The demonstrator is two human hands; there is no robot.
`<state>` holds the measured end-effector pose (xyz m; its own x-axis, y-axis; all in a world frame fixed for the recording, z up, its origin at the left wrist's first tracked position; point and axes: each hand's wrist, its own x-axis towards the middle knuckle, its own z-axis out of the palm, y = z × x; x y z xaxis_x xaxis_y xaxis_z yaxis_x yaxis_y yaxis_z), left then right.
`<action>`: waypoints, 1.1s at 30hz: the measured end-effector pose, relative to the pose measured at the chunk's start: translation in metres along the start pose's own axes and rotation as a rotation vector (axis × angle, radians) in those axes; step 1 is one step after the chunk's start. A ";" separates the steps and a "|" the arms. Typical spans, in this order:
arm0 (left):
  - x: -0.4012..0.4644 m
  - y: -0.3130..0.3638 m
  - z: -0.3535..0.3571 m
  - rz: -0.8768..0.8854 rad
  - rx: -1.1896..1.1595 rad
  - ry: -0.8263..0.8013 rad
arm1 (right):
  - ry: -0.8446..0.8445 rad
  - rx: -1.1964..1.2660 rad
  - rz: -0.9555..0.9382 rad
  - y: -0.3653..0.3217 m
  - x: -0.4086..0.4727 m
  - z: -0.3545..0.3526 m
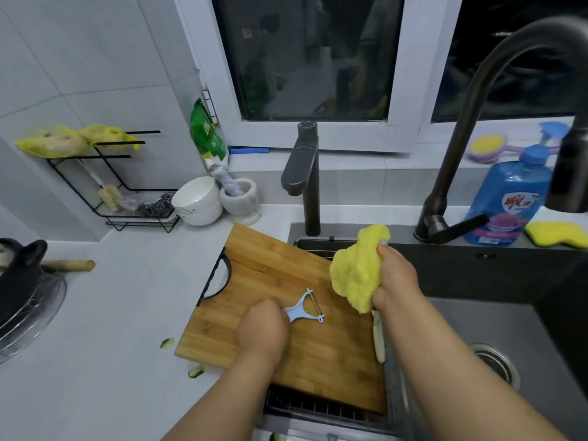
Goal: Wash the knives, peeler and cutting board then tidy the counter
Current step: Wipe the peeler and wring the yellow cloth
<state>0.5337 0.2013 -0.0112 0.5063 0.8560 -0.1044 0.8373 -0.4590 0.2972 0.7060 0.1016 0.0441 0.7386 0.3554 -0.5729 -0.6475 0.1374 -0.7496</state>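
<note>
A bamboo cutting board (264,278) lies across the counter edge and the left part of the sink. My left hand (262,332) grips the handle of a light-blue peeler (305,308) just above the board's middle. My right hand (396,278) holds a crumpled yellow cloth (358,272) over the board's right edge. A knife with a cream handle (378,340) lies along the board's right edge, its blade hidden under my right hand and the cloth.
A dark sink (496,316) with a drain (496,364) lies at the right, with two dark faucets (305,183) (458,148) behind. Blue soap bottle (506,198) and yellow sponge (556,238) stand at the back right. White bowls (197,200), a mortar (241,198) and a wire rack (111,173) sit at the back left. Cucumber peels (195,372) lie on the counter.
</note>
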 end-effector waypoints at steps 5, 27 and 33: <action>0.000 0.020 0.007 0.111 0.273 0.056 | 0.011 0.034 -0.048 -0.009 0.007 -0.015; 0.024 0.156 0.095 -0.415 -0.875 -0.715 | 0.030 0.128 -0.130 -0.042 0.036 -0.071; 0.032 0.164 0.105 -0.447 -0.776 -0.724 | 0.026 0.134 -0.119 -0.043 0.042 -0.075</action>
<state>0.7091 0.1284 -0.0654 0.4064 0.4531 -0.7934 0.7466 0.3360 0.5742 0.7790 0.0412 0.0280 0.8148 0.3052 -0.4929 -0.5734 0.2993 -0.7627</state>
